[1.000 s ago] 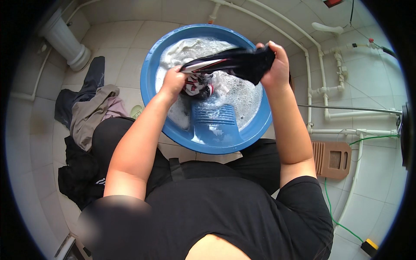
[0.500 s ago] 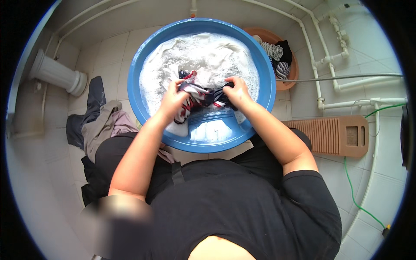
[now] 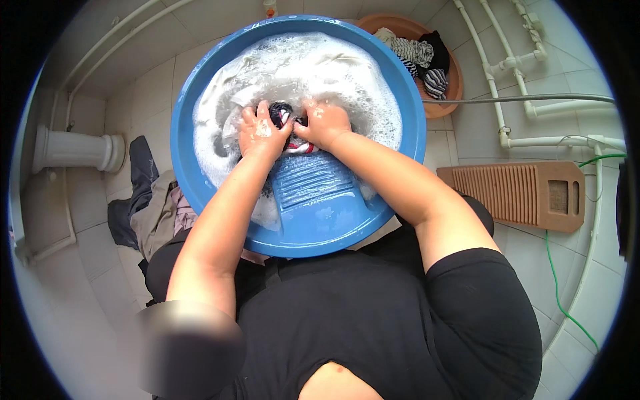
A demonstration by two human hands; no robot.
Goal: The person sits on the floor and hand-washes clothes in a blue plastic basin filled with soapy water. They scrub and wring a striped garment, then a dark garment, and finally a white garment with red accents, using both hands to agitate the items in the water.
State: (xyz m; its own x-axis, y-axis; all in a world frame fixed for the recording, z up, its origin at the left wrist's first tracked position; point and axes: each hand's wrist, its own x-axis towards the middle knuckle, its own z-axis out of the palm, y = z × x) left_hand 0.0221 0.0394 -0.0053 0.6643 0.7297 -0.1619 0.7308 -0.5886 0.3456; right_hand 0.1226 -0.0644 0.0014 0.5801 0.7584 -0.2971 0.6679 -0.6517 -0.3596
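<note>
A large round blue basin (image 3: 181,133) holds foamy water (image 3: 333,57), with pale cloth partly sunk in it at the far side. Its near wall carries a ridged washboard slope (image 3: 313,180), wet and streaked with suds. At the top of these ridges, a bunched dark garment with white and red stripes (image 3: 301,148) is pressed between my hands. My left hand (image 3: 260,133) grips its left part, fingers wet with foam. My right hand (image 3: 325,127) is curled over the right part, its fingertips partly hidden. Much of the garment is covered by both hands.
An orange-brown tub (image 3: 455,80) of striped and black clothes stands behind the basin at right. A brown washboard (image 3: 507,193) lies to the right, near white pipes (image 3: 503,127) and a green cord (image 3: 557,293). Clothes (image 3: 155,207) lie on the left floor by a white pedestal (image 3: 83,150).
Both hands have drawn closer together and moved farther over the basin, bunching the garment. More of the ridged slope shows. The view has shifted slightly.
</note>
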